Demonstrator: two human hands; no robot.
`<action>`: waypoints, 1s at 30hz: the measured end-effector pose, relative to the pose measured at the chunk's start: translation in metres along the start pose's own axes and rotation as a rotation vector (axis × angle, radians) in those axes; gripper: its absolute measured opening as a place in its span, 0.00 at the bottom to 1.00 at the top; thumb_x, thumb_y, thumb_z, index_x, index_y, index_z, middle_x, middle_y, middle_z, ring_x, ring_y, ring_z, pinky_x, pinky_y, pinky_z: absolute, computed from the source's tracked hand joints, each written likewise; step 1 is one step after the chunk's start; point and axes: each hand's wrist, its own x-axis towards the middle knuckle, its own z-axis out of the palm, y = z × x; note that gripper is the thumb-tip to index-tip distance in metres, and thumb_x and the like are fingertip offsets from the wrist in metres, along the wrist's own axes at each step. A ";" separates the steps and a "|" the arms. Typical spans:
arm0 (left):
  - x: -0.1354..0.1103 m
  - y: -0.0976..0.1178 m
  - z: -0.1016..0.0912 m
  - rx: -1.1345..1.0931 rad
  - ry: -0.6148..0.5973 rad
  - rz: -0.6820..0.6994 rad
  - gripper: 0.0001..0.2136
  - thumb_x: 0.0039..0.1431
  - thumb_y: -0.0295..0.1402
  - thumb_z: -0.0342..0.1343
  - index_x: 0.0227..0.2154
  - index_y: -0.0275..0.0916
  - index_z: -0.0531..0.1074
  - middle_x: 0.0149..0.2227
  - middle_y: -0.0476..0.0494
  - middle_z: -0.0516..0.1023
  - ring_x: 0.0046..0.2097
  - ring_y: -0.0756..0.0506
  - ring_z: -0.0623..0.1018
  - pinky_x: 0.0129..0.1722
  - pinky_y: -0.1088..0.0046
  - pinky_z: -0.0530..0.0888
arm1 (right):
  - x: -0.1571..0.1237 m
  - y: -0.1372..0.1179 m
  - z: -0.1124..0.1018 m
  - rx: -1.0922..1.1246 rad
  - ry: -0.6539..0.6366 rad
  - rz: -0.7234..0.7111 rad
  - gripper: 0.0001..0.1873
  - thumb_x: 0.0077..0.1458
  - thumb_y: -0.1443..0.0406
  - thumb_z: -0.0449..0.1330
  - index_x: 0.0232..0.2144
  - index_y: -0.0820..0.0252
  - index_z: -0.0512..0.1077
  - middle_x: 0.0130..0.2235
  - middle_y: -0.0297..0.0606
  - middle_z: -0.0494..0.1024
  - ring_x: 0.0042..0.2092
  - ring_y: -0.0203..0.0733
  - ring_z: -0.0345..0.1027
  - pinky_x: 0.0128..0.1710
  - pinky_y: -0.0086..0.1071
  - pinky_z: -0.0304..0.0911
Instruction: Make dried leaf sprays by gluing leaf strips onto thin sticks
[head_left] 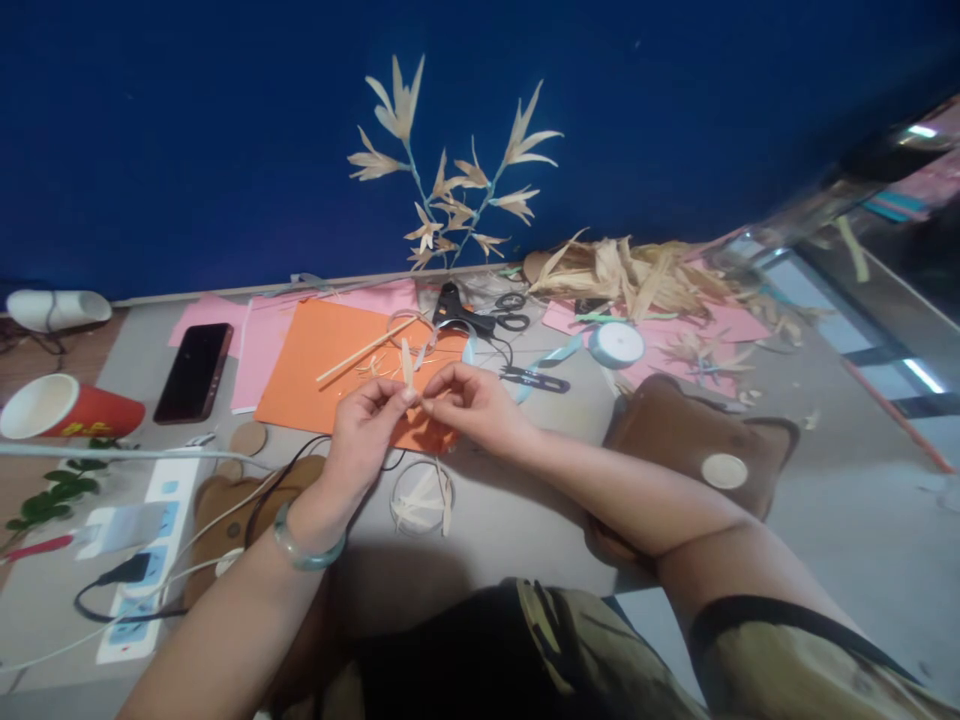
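Note:
My left hand (366,425) is closed, thumb and fingers pinching a narrow pale strip of dried husk (407,362) that points upward. Close against it, my right hand (474,405) has its fingertips pinched together by the strip's lower end; what lies between them is too small to make out. Both hands are above the lower edge of an orange sheet (296,375). On that sheet lie a thin wooden stick (367,350) and small thin clippings. Nearer to me, a round clear dish (395,508) holds several pale cut strips.
Behind stand husk flowers (403,115) on blue-wrapped stems. A black glue gun (456,310), scissors (512,322), thread snips (536,379), a blue tape roll (616,344) and dried husks (637,278) lie rightward. Leftward are a phone (193,373), red cup (109,412) and corded power strip (126,642).

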 end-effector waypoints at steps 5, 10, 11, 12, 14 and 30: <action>-0.004 0.005 0.002 0.129 0.036 0.067 0.08 0.46 0.36 0.65 0.25 0.37 0.76 0.25 0.48 0.77 0.28 0.50 0.73 0.32 0.76 0.69 | 0.001 -0.003 -0.004 -0.089 0.046 -0.049 0.16 0.43 0.57 0.69 0.29 0.62 0.70 0.25 0.32 0.75 0.24 0.32 0.68 0.22 0.25 0.63; -0.008 0.004 0.002 0.245 0.059 0.117 0.06 0.46 0.35 0.65 0.26 0.38 0.78 0.26 0.46 0.78 0.29 0.48 0.74 0.32 0.74 0.70 | 0.005 0.001 -0.006 0.013 -0.003 0.028 0.15 0.41 0.58 0.70 0.27 0.63 0.72 0.24 0.32 0.75 0.23 0.29 0.64 0.21 0.23 0.59; -0.008 0.003 0.001 0.271 0.057 0.140 0.06 0.46 0.34 0.65 0.26 0.38 0.78 0.27 0.46 0.79 0.29 0.48 0.75 0.32 0.74 0.70 | 0.006 0.001 -0.006 0.026 -0.007 0.045 0.16 0.40 0.59 0.70 0.26 0.63 0.72 0.23 0.31 0.74 0.22 0.29 0.63 0.21 0.23 0.59; -0.009 0.002 0.001 0.297 0.055 0.167 0.05 0.47 0.34 0.64 0.26 0.39 0.78 0.27 0.46 0.79 0.30 0.48 0.75 0.33 0.74 0.70 | 0.007 0.002 -0.007 0.033 -0.013 0.058 0.16 0.39 0.59 0.71 0.26 0.64 0.73 0.22 0.30 0.74 0.22 0.29 0.62 0.20 0.23 0.58; -0.009 0.001 0.000 0.344 0.050 0.216 0.04 0.48 0.33 0.64 0.26 0.40 0.78 0.28 0.46 0.80 0.31 0.47 0.76 0.35 0.74 0.70 | 0.008 0.001 -0.010 0.023 -0.029 0.069 0.16 0.40 0.59 0.70 0.26 0.64 0.73 0.20 0.30 0.72 0.21 0.29 0.63 0.20 0.23 0.58; -0.007 0.001 0.000 0.295 0.018 0.102 0.09 0.48 0.37 0.63 0.29 0.35 0.78 0.27 0.44 0.80 0.29 0.48 0.76 0.30 0.74 0.72 | 0.003 -0.001 -0.007 0.087 -0.159 0.134 0.14 0.51 0.57 0.62 0.27 0.64 0.68 0.18 0.30 0.72 0.19 0.29 0.63 0.19 0.22 0.60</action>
